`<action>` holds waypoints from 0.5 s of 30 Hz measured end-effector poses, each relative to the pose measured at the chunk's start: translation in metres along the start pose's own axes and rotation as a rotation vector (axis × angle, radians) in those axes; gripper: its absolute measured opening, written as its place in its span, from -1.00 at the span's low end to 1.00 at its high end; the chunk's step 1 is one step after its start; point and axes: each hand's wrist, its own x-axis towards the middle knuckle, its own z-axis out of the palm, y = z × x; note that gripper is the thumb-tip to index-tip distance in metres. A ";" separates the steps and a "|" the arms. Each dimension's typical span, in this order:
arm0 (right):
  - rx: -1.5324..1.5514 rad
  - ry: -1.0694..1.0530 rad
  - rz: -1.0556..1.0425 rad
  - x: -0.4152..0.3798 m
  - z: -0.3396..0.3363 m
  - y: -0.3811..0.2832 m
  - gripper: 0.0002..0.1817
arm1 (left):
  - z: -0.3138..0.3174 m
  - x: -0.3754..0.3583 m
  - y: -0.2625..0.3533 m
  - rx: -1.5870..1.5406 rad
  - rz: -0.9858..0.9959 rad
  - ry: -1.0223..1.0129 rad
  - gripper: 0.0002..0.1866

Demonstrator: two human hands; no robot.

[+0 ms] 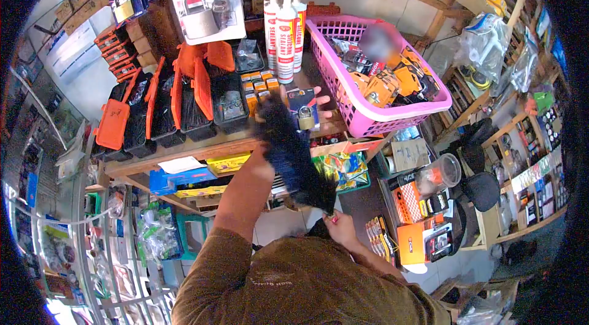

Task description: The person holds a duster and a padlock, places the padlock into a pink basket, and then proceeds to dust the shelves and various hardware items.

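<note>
A dark feather duster, blurred along its upper part, stretches from near my body up to the shelf edge. My right hand is closed round its handle close to my chest. Beyond the duster, my left hand holds a padlock on a dark card, fingers behind it. The duster's feathers cover part of my left hand and wrist and lie close beside the card. Small orange and white boxes stand just behind the left hand.
Silicone sealant tubes stand upright behind the hands. To the right is a pink basket of packaged goods. Black bins with orange lids line the left. A large carded padlock hangs above. Orange boxes sit lower right.
</note>
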 end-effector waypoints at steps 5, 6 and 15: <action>0.151 0.091 0.136 0.004 0.002 0.001 -0.71 | 0.008 -0.005 0.003 -0.281 0.039 0.102 -0.19; 0.085 0.024 0.107 0.004 0.002 0.004 -0.70 | 0.010 -0.003 0.002 -0.147 0.024 0.087 -0.20; 0.057 0.058 0.040 0.003 0.012 0.022 -0.67 | 0.025 0.002 -0.003 -0.052 0.104 0.221 -0.20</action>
